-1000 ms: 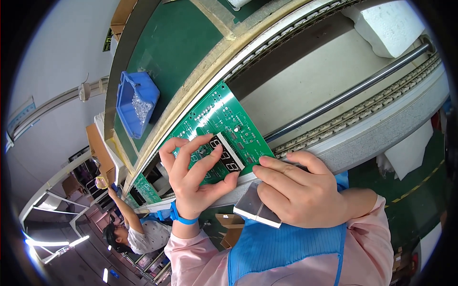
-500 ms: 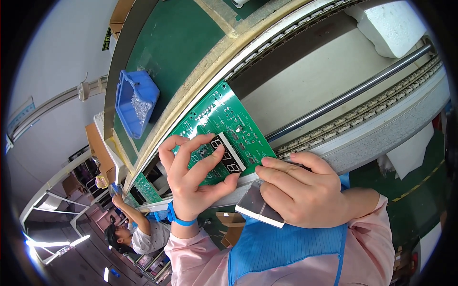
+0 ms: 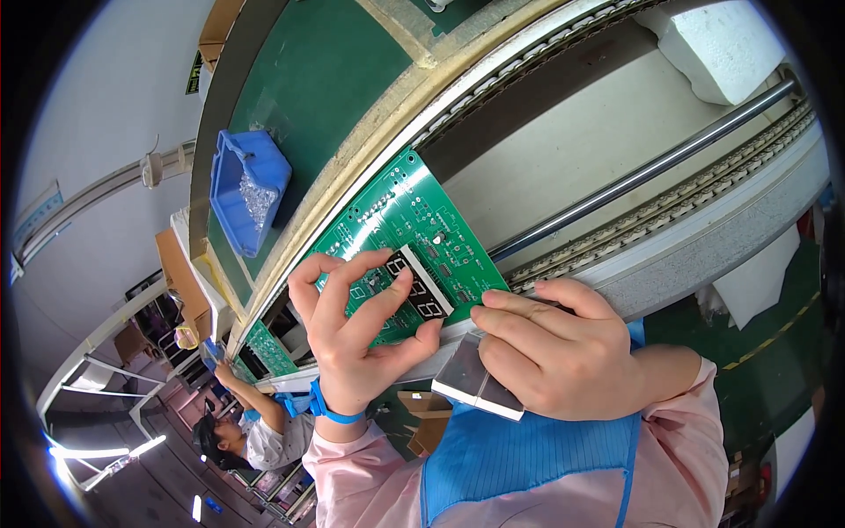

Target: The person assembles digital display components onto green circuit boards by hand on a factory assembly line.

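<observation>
A green circuit board (image 3: 453,233) lies across the rails of the conveyor. On it sits a black-faced digit display (image 3: 421,286) with white sides. My left hand (image 3: 356,330), wearing a blue wrist strap (image 3: 327,403), grips this display between thumb and fingers at its edges. Closed around several dark-faced, white-sided blocks (image 3: 475,378), which look like more display modules, is my right hand (image 3: 572,361). Its fingertips rest by the board's near right corner, and its palm hides part of the blocks.
A blue bin (image 3: 251,194) of small clear parts stands on the green bench beyond the rail. White foam (image 3: 726,53) sits at the upper right, near a metal rod (image 3: 647,176). Another circuit board (image 3: 268,349) and a co-worker (image 3: 264,436) are at the lower left.
Both my hands and the display stay almost where they were. At the lower left, the co-worker's arm has shifted slightly.
</observation>
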`<state>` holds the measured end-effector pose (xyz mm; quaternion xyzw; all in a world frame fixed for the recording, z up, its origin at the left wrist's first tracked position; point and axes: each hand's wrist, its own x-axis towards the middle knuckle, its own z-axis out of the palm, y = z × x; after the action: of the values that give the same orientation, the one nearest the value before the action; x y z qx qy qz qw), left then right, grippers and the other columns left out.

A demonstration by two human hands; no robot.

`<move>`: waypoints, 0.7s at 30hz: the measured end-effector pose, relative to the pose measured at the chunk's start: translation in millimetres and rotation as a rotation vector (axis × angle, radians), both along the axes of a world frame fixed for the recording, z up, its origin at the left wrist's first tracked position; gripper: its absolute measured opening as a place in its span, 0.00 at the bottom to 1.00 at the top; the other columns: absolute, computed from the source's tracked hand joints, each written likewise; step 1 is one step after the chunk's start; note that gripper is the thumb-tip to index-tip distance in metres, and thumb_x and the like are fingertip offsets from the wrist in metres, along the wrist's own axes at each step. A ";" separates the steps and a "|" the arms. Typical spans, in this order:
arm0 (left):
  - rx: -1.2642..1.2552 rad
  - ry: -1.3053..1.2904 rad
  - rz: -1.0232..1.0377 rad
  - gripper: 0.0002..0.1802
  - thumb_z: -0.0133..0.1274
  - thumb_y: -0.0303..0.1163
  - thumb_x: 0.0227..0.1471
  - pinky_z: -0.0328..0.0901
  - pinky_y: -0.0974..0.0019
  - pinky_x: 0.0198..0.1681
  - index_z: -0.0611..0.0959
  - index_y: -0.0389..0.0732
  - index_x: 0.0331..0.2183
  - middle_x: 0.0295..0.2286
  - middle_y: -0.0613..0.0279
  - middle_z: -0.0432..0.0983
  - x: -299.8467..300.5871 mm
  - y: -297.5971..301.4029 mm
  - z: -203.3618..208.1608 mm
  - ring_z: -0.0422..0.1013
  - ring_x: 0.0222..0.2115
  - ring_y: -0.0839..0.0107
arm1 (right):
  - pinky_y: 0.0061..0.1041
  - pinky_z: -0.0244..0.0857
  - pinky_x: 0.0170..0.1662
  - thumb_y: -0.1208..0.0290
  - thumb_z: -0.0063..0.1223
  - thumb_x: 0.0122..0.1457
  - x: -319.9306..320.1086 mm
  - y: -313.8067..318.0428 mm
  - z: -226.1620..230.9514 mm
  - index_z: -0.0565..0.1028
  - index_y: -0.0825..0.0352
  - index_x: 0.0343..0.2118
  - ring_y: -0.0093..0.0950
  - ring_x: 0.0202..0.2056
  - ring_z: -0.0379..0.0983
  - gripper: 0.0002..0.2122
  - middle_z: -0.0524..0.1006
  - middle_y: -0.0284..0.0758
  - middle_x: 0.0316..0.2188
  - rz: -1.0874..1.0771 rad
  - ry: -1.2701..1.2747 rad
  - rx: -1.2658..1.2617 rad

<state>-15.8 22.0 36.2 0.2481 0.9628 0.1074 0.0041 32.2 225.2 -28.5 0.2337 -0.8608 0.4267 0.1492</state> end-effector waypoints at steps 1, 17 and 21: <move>0.000 0.002 -0.001 0.23 0.68 0.34 0.23 0.60 0.56 0.46 0.87 0.44 0.31 0.39 0.62 0.78 1.0 0.7 1.5 0.63 0.41 0.55 | 0.25 0.66 0.46 0.70 0.52 0.47 0.6 0.0 1.0 0.70 0.61 0.19 0.24 0.40 0.78 0.05 0.77 0.33 0.30 -0.001 0.002 0.000; -0.034 -0.018 0.015 0.24 0.68 0.33 0.22 0.60 0.55 0.46 0.86 0.44 0.32 0.39 0.62 0.77 1.7 5.4 7.7 0.63 0.41 0.55 | 0.25 0.66 0.46 0.70 0.52 0.46 1.6 1.4 1.4 0.70 0.61 0.20 0.24 0.39 0.78 0.05 0.77 0.33 0.30 -0.002 0.003 -0.006; -0.027 -0.037 -0.005 0.24 0.68 0.32 0.22 0.60 0.54 0.46 0.87 0.44 0.32 0.40 0.62 0.77 -1.2 4.5 8.3 0.63 0.42 0.55 | 0.25 0.66 0.46 0.70 0.52 0.47 2.1 1.0 0.5 0.69 0.61 0.19 0.23 0.39 0.78 0.05 0.76 0.32 0.29 -0.007 0.005 -0.008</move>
<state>-17.0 26.6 44.5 0.2485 0.9632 0.0990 0.0257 34.3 226.2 -28.0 0.2313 -0.8595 0.4291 0.1538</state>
